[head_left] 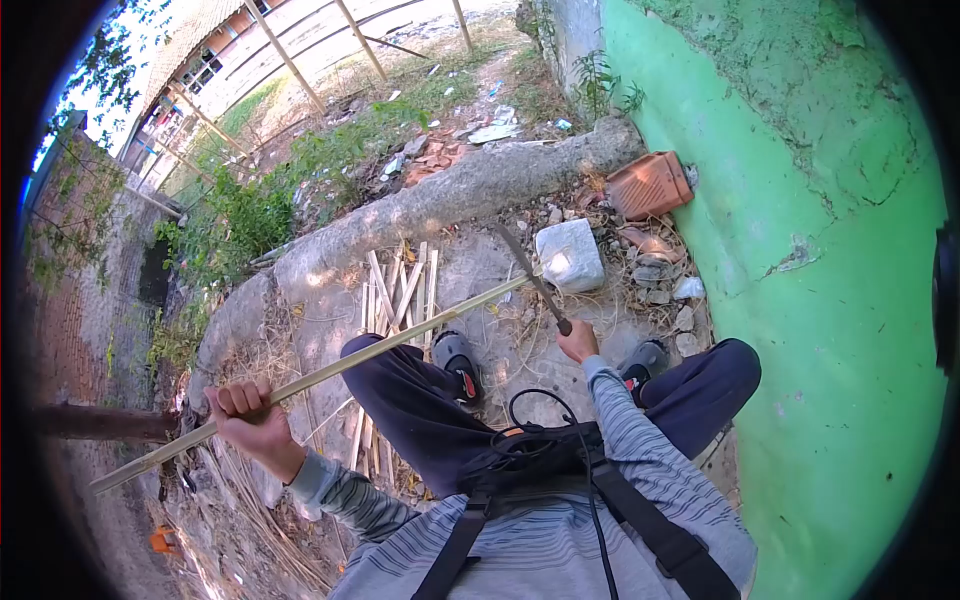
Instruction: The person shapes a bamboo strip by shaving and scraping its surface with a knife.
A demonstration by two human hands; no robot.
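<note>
My left hand point(248, 422) is wrapped round a long, pale bamboo strip point(375, 348) that slants up to the right across my left knee. In my right hand point(578, 343) is the handle of a machete point(532, 272) with a dark, narrow blade pointing up and to the left. The strip's far end appears to meet the blade about midway along it; whether they touch, I cannot tell. Beyond my left shoe point(456, 366), several cut bamboo strips point(402, 290) lie in a loose pile on the ground. A whitish block point(569, 255) stands just past the machete.
A green wall point(830, 330) rises close on my right. A low, curved concrete ridge point(430, 202) borders the ground ahead. Against the wall lies an orange-brown hollow brick point(650, 186) amid rubble. More long strips point(262, 520) lie at lower left, near a dark horizontal pole point(105, 423).
</note>
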